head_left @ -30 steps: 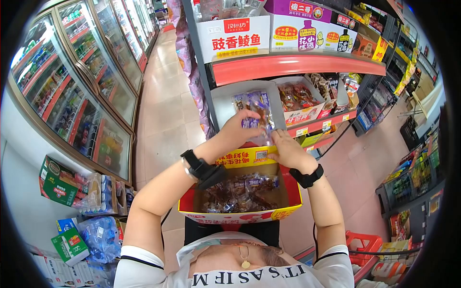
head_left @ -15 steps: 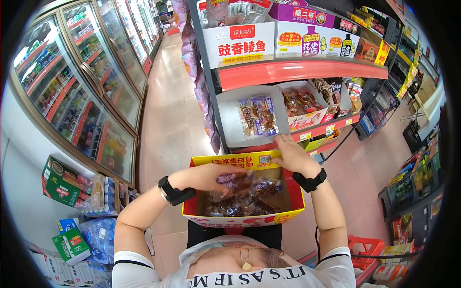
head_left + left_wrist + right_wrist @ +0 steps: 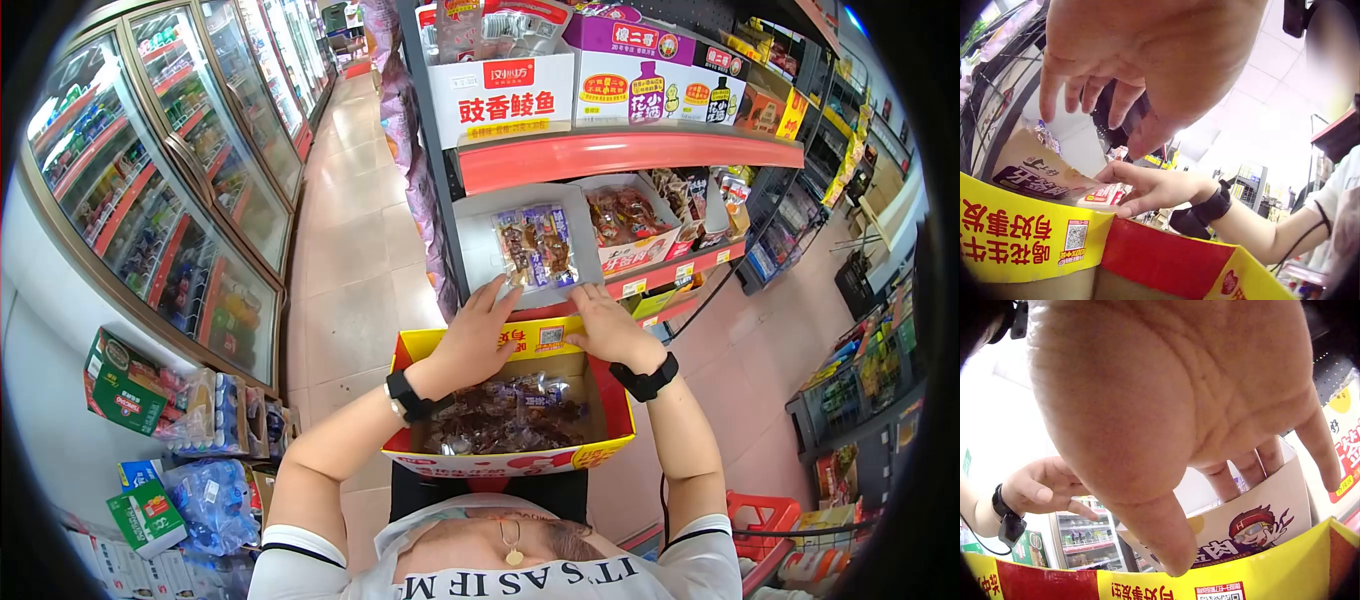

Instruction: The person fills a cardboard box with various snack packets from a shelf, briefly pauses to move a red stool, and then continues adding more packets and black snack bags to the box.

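On the shelf, a white open box (image 3: 478, 245) holds several clear snack packets (image 3: 540, 245) with purple print and brown contents. My left hand (image 3: 470, 340) hovers over the far wall of a yellow-and-red carton (image 3: 610, 455), its fingers extended toward the white box's near edge. No packet shows in it in the left wrist view. My right hand (image 3: 615, 328) grips the white box's near wall by the right corner; in the right wrist view the thumb is in front and fingers are behind. More brown packets (image 3: 500, 420) lie heaped in the carton, against my body.
To the right, a box of reddish snack packets (image 3: 625, 215) shares the shelf. Above runs a red shelf edge (image 3: 630, 155) with printed boxes on it. Glass-door fridges (image 3: 190, 160) line the left side, with cartons and wrapped bottles (image 3: 210, 500) stacked below.
A second ago my left hand held packets over the white box; half a second ago it held some over the carton. Now it is by the white box, without packets. My right hand stays put.
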A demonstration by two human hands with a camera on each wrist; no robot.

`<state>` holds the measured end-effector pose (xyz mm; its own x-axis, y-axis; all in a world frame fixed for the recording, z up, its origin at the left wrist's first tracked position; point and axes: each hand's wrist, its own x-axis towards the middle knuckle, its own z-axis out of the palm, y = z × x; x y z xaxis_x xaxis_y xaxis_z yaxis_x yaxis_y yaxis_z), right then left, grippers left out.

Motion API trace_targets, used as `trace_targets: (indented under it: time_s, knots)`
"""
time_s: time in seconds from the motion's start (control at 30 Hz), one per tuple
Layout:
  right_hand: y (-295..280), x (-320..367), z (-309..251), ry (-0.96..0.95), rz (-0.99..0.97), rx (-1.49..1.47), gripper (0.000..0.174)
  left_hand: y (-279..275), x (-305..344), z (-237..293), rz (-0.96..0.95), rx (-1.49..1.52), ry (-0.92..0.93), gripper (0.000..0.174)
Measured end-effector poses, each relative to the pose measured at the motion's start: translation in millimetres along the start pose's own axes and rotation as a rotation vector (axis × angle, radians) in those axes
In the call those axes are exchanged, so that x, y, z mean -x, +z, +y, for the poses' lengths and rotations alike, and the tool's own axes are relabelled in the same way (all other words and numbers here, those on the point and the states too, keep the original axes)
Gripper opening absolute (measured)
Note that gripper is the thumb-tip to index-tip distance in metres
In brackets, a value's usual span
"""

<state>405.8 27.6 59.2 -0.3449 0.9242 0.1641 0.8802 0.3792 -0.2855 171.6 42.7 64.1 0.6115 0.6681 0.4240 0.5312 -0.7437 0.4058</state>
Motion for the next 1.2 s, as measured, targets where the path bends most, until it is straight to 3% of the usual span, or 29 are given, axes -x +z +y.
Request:
trace_targets:
  time_s: [0.07, 0.23, 0.33, 0.47, 0.57, 0.63, 0.7, 0.8, 0.9, 0.93, 1.03, 1.2]
  knots:
    - [-1, 0, -1, 0.002, -0.007, 0.016, 0.055, 11, -2, -5, 0.057, -0.091, -0.038, 0.059]
    - [0, -2, 2, -0.01, -0.03, 0.018, 0.055, 19, -8, -11, -0.204, -0.432, -0.071, 0.046]
    - [-7, -10, 7, -0.016, -0.111, 0.03, 0.051, 27, -8, -16, -0.156, -0.535, -0.041, 0.041]
    - [-22, -32, -3, -0.026, -0.077, 0.095, 0.044, 29, -6, -18, -0.109, -0.52, -0.018, 0.04]
    - [-16, -60, -5, 0.003, 0.104, 0.058, 0.039, 28, -4, -18, -0.089, -0.488, -0.018, 0.039]
    - [-15, -79, -3, 0.185, 0.093, 0.079, 0.041, 27, -4, -17, -0.092, -0.448, -0.034, 0.041]
    - [-4, -96, 9, 0.208, 0.069, 0.093, 0.044, 26, -4, -16, -0.09, -0.448, -0.028, 0.042]
    - [6, -113, 13, 0.408, -0.168, 0.18, 0.051, 26, -2, -18, -0.049, -0.443, 0.006, 0.04]
    - [20, -124, 14, 0.54, -0.198, 0.126, 0.061, 24, -3, -15, -0.055, -0.434, 0.005, 0.042]
    - [30, -127, 16, 0.513, -0.136, 0.157, 0.071, 22, -4, -14, -0.1, -0.429, -0.03, 0.046]
    - [48, -128, 15, 0.524, -0.032, 0.256, 0.073, 23, -3, -14, -0.091, -0.428, -0.024, 0.047]
    - [50, -128, 17, 0.495, -0.097, 0.266, 0.071, 23, -2, -15, -0.091, -0.422, -0.02, 0.05]
